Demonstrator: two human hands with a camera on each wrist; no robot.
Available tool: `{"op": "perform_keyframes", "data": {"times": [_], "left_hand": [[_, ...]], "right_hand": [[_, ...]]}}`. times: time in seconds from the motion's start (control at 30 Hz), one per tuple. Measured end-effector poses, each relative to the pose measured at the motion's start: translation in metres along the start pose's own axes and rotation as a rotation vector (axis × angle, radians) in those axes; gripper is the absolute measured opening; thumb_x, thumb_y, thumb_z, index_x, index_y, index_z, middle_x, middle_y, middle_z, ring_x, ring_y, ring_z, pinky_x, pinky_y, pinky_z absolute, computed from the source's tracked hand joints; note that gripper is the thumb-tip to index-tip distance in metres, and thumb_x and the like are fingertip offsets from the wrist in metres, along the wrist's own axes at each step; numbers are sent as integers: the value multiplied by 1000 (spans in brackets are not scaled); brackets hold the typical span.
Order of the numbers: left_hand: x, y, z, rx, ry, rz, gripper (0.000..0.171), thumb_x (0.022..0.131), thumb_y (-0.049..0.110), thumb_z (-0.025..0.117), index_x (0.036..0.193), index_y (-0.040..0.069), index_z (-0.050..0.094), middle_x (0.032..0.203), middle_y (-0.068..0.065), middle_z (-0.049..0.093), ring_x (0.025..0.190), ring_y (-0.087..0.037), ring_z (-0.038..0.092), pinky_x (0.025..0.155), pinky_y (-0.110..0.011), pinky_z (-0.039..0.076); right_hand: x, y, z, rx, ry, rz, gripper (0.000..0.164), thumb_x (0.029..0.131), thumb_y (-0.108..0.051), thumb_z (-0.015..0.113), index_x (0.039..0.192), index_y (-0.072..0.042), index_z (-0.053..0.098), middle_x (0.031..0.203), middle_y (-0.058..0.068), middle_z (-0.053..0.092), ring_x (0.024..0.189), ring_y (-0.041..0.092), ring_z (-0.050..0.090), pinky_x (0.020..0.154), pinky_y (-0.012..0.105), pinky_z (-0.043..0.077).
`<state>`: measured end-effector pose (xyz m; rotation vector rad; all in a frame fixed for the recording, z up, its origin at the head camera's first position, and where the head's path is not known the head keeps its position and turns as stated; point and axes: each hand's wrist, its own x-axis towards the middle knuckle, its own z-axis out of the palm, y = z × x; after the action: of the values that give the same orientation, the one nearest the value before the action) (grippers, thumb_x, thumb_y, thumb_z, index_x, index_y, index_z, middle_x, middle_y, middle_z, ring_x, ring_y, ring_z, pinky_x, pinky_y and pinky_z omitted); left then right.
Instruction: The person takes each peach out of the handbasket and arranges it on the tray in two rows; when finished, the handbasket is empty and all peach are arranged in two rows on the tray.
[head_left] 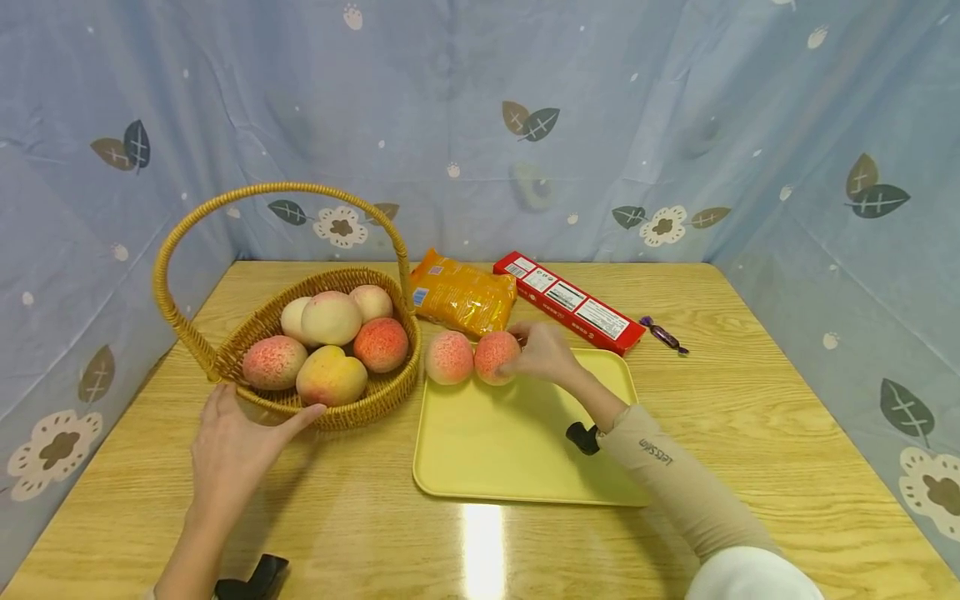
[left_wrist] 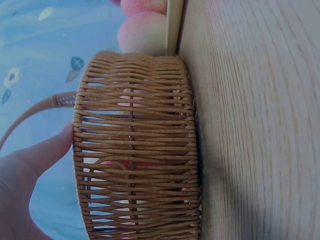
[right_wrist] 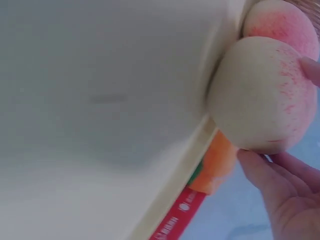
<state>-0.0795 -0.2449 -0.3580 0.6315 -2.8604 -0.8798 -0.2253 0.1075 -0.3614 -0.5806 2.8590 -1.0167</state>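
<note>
Presently, the wooden table (head_left: 360, 525) bears a wicker basket (head_left: 378, 410) at its left, with an arched handle (head_left: 281, 187) and six peach-like fruits (head_left: 332, 318) inside. The left hand (head_left: 232, 446) is spread wide, thumb well apart from the fingers, touching the basket's near side. A yellow tray (head_left: 495, 454) lies to the basket's right; a red box (head_left: 567, 300) and an orange packet (head_left: 465, 293) rest beyond it. The right hand (head_left: 546, 350), narrowed near the tray's far left corner, pinches a speckled peach (head_left: 491, 358) between thumb and fingers. This peach is cream on one side and coral red on another; whether the tray bears its weight cannot be determined. A paler peach (head_left: 448, 358) sits just beside it. Smallest noted: a purple-wrapped candy (head_left: 663, 335) near the box.
</note>
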Motion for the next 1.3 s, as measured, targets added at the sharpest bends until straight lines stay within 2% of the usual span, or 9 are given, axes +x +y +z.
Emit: {"op": "perform_keyframes", "data": {"times": [0.13, 0.27, 0.5, 0.67, 0.8, 1.07, 1.2, 1.3], "left_hand": [[-1, 1, -1, -3, 9, -1, 129, 74, 70, 69, 147, -19, 10, 149, -41, 15, 134, -57, 21, 102, -68, 25], [0, 1, -1, 4, 11, 3, 129, 74, 70, 69, 146, -20, 11, 149, -42, 16, 135, -57, 21, 103, -69, 25], [-3, 1, -1, 2, 38, 24, 128, 73, 70, 70, 145, -20, 15, 147, -42, 20, 136, -54, 22, 103, -67, 26], [-4, 2, -1, 2, 50, 31, 127, 73, 70, 70, 145, -21, 16, 147, -42, 21, 136, -54, 22, 103, -67, 27], [-4, 2, -2, 4, 52, 30, 128, 73, 70, 70, 144, -21, 16, 147, -42, 21, 136, -53, 22, 104, -66, 26], [-3, 2, -3, 16, 29, 31, 128, 74, 70, 68, 144, -21, 14, 147, -43, 20, 137, -54, 20, 105, -66, 25], [-2, 2, -2, 24, 27, 22, 129, 73, 70, 69, 145, -21, 14, 147, -42, 20, 137, -53, 21, 105, -65, 26], [-2, 2, -2, 28, 22, 16, 129, 73, 70, 70, 145, -21, 13, 148, -42, 20, 136, -54, 21, 106, -65, 25]], "right_hand": [[2, -5, -4, -65, -51, -6, 53, 65, -21, 86, 110, 1, 69, 100, 12, 71, 93, 26, 64, 77, 37, 52], [3, -7, -8, -82, -93, -1, 56, 67, -22, 86, 114, 1, 67, 105, 13, 70, 99, 29, 62, 82, 41, 52], [6, -12, -12, -74, -109, -19, 60, 70, -22, 85, 121, 2, 65, 115, 18, 67, 109, 35, 60, 89, 46, 50], [9, -25, -16, -69, -114, 2, 73, 73, -24, 85, 133, 5, 56, 128, 22, 60, 118, 36, 57, 95, 47, 49], [15, -41, -15, -2, -111, -8, 74, 76, -24, 83, 136, 5, 53, 132, 21, 58, 121, 34, 56, 98, 44, 47], [24, -83, 2, 111, -160, -151, 71, 82, -22, 80, 141, 0, 49, 142, 14, 51, 127, 30, 51, 102, 40, 44], [37, -107, 15, 78, -203, -229, 71, 81, -20, 81, 141, 0, 48, 143, 12, 51, 128, 25, 51, 103, 35, 43], [51, -126, 23, 74, -271, -224, 68, 83, -20, 79, 141, -1, 49, 141, 11, 53, 126, 23, 53, 101, 30, 45]]}}
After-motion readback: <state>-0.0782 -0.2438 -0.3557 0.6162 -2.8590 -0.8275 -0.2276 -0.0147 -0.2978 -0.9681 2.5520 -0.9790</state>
